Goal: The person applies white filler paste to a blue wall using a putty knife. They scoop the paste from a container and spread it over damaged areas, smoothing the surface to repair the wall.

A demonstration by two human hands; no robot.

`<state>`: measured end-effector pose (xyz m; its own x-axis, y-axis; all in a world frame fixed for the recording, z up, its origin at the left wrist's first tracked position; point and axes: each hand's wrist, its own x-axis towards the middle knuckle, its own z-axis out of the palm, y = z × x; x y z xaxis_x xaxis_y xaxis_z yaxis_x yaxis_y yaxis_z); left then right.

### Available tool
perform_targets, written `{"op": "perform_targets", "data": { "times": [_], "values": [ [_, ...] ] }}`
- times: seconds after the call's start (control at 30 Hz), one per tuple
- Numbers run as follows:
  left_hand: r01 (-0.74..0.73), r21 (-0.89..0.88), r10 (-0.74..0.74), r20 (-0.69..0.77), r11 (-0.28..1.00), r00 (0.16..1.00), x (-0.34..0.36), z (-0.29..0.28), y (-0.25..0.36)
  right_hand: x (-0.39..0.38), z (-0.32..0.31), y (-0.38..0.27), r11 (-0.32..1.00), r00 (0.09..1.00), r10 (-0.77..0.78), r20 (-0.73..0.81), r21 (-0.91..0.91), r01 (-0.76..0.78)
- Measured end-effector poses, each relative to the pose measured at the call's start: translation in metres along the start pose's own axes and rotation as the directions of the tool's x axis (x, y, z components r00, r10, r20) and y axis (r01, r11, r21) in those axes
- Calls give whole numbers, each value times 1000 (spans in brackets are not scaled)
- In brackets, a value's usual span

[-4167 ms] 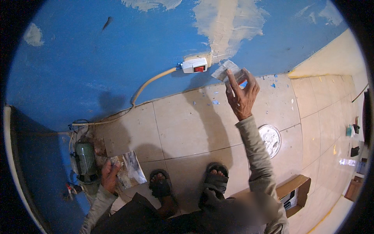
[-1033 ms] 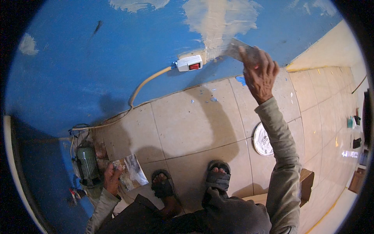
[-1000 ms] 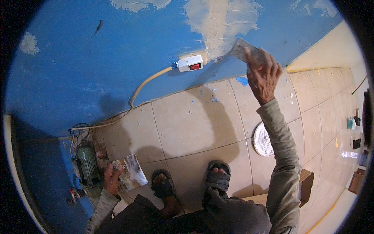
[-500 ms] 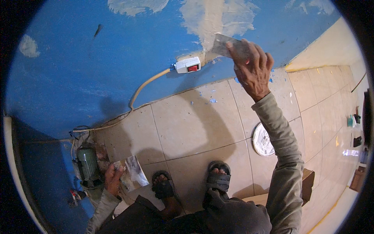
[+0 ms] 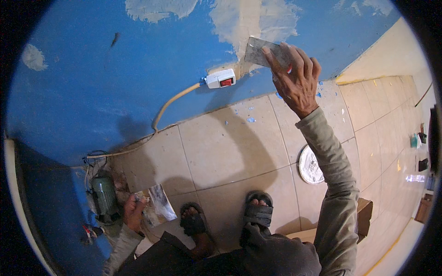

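Note:
My right hand (image 5: 297, 85) is closed on a grey rectangular scraper blade (image 5: 260, 51), held against the blue wall (image 5: 152, 60) at the lower part of a pale filler patch (image 5: 251, 20). Just left of and below the blade is a white switch box (image 5: 220, 78) with a red rocker and a cream cable (image 5: 177, 95). Low at the left, my left hand (image 5: 135, 213) is closed on a square metal plate (image 5: 157, 204) smeared with filler, beside a green motor pump (image 5: 104, 197).
Tiled floor (image 5: 221, 154) runs along the wall's foot, with blue paint flakes and my sandalled feet. A round tub or lid of white paste (image 5: 308, 168) lies by my right forearm, a cardboard box (image 5: 363, 218) at lower right. Small objects (image 5: 418, 140) line the far right.
Over the last second my right hand and the scraper have moved left and slightly up, closer to the switch box. My left hand and plate have barely moved.

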<state>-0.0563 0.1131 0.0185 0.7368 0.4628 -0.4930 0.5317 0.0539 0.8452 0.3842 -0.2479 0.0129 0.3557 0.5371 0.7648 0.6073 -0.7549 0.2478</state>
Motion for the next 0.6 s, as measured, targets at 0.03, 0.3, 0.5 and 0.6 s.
{"op": "perform_targets", "data": {
  "times": [0.03, 0.3, 0.5, 0.6],
  "values": [
    [0, -70, -1, -11, 998, 1000, 1, -1, -4, 2, 2, 2, 1000, 1000, -10, -15, -5, 10],
    [-14, 6, 14, -27, 1000, 1000, -4, -9, -11, -13, -8, 42, 984, 988, 147, -37, -97, -150],
    [-16, 31, 16, 1, 999, 1000, -4, -6, -2, -10, -11, 13, 1000, 1000, -13, 4, 6, 13],
    [-41, 59, 41, 9, 997, 999, -5, 0, 4, 5, -11, 11, 999, 999, -44, 26, 10, 44]
  ]
}}
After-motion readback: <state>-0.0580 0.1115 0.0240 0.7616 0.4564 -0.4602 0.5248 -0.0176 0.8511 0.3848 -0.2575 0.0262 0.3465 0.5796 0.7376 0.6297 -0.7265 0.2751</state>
